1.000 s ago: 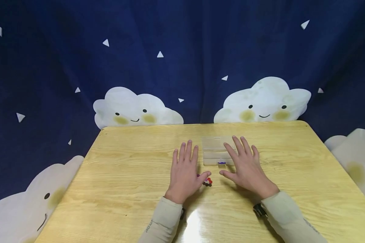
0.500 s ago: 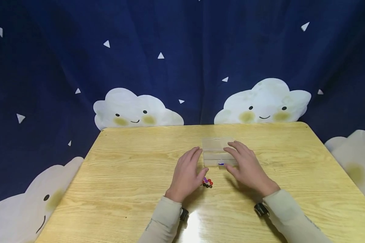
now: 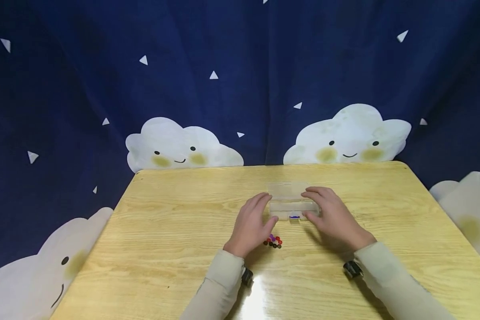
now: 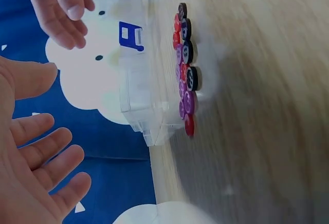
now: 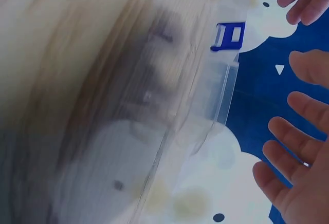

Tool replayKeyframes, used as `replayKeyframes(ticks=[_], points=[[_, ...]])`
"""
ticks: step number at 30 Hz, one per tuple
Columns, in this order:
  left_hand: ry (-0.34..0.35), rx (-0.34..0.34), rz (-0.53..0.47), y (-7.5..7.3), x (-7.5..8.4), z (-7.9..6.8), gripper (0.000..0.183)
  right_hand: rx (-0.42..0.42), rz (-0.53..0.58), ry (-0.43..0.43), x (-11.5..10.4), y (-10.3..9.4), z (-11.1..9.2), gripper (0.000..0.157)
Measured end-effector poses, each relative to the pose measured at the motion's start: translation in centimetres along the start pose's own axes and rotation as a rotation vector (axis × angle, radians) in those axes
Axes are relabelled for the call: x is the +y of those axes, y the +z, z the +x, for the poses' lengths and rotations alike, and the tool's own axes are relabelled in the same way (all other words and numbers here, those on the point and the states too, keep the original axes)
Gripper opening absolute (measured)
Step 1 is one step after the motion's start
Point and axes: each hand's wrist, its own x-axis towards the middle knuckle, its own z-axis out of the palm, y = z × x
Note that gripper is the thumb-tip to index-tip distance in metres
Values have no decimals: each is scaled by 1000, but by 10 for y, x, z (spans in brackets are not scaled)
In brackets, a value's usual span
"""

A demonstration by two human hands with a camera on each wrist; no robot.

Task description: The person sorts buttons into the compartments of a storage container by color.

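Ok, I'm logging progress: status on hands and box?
Left hand, right hand: empty, flanking clear box. Blue latch on near side. Small buttons in front, likely not blocking.

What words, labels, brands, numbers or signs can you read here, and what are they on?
None can be read.
Clear box and its blue latch: no legible lettering.
Buttons: no readable text.
Left sleeve and right sleeve: any markings are too small or blurred to read.
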Motion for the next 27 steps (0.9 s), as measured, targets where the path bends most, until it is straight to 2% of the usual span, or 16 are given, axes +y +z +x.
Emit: replayKeyframes(ticks=[5,12,16,21,27], points=[[-17,-28,3,0,3,9,52,-14,-7,13,8,-5,1,44],[-17,-55,12,3,7,19,50,-90,4,50,22,-10,1,44],[-13,-73,23,6,10,25,50,-102,9,54,32,-12,0,46],[-33,-131,18,10,14,30,50,-128,36,75,39,-14,-2,45],[-72,-196,2,13,21,36,50,-209,67,128,45,-17,-3,49]])
